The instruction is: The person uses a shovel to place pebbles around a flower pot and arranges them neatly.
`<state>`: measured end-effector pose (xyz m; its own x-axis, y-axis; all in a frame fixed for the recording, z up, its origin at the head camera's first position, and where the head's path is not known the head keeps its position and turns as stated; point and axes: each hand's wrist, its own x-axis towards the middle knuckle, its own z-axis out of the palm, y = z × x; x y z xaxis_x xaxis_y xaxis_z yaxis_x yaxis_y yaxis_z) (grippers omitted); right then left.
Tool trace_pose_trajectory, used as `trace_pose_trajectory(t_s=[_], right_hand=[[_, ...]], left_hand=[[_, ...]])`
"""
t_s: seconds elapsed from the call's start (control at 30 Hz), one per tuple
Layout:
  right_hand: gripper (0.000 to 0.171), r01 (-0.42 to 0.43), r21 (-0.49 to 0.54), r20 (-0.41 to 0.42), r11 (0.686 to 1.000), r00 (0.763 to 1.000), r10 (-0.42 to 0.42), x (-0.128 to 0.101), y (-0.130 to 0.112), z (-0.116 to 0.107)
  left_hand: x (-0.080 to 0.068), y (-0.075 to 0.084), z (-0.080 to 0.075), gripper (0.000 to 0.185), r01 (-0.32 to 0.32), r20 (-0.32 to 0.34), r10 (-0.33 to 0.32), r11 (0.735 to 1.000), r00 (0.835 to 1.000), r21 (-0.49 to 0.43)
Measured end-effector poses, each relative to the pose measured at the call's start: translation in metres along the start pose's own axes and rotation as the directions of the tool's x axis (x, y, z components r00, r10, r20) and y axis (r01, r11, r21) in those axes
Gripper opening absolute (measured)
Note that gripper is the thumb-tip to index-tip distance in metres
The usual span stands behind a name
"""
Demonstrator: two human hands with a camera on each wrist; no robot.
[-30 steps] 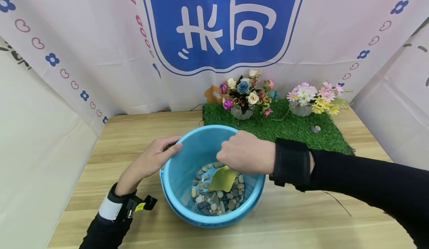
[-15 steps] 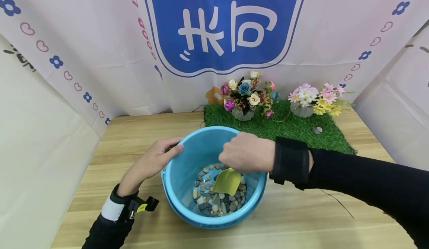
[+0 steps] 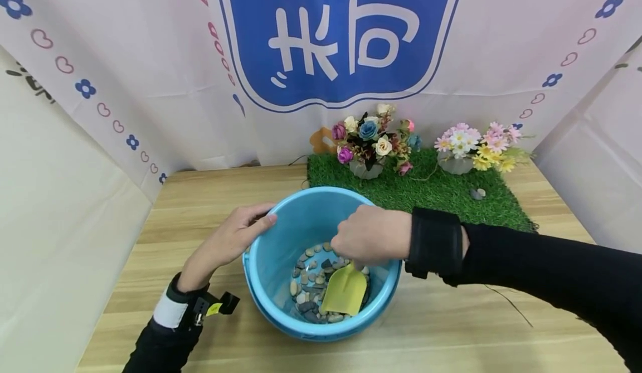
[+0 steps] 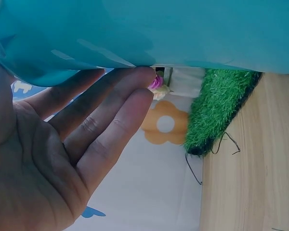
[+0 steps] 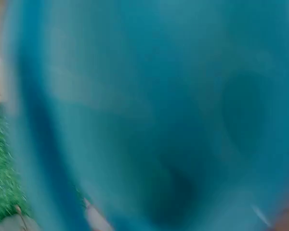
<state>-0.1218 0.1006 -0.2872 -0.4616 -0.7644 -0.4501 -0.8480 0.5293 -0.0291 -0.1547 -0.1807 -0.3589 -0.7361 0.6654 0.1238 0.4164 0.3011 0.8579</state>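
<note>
A light blue bucket (image 3: 257, 245) stands on the table, with several grey and tan pebbles (image 3: 303, 275) on its bottom. My left hand (image 3: 232, 236) holds its left rim, thumb over the edge. The fingers (image 4: 113, 130) lie against the outer wall in the left wrist view. My right hand (image 3: 373, 233) is curled over the bucket's right side and grips a yellow toy shovel (image 3: 345, 290), most of whose handle the fist hides. The shovel's blade points down among the pebbles, toward the front wall. Blurred blue bucket wall (image 5: 149, 96) fills most of the right wrist view.
Behind the bucket lies a green artificial turf mat (image 3: 416, 192). On it stand a pot of mixed roses (image 3: 371, 144) and a pot of pink and yellow daisies (image 3: 473, 147). Two small stones (image 3: 477, 194) lie on the mat's right. A printed cloth (image 3: 195, 83) hangs behind.
My right hand has shifted slightly right and forward of its earlier tilt, and the shovel's blade has swung right and toward the front of the bucket. My left hand stays on the rim.
</note>
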Motion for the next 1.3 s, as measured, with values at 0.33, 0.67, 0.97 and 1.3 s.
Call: trace_pose_trajectory(t_s=[0.33,0.67,0.97,1.3], right_hand=[[0.022,0.009,-0.080,-0.296,0.997,0.955,-0.033,-0.002,0.005,0.010],[0.014,0.010,-0.051,-0.252,0.999,0.967,-0.023,0.006,0.005,0.013],[0.012,0.021,0.096,-0.149,0.995,0.989,-0.007,0.012,0.002,0.015],[0.017,0.030,0.145,-0.034,0.989,0.999,-0.025,0.013,0.006,0.008]], left_hand=[[0.000,0.001,0.000,0.034,0.005,-0.002,-0.005,1.000,1.000,0.003],[0.001,0.000,-0.001,0.033,0.004,-0.003,-0.004,1.000,1.000,0.005],[-0.001,0.001,-0.001,0.032,0.004,-0.006,-0.004,1.000,1.000,-0.004],[0.000,0.000,0.000,0.032,-0.004,-0.008,0.004,1.000,1.000,0.007]])
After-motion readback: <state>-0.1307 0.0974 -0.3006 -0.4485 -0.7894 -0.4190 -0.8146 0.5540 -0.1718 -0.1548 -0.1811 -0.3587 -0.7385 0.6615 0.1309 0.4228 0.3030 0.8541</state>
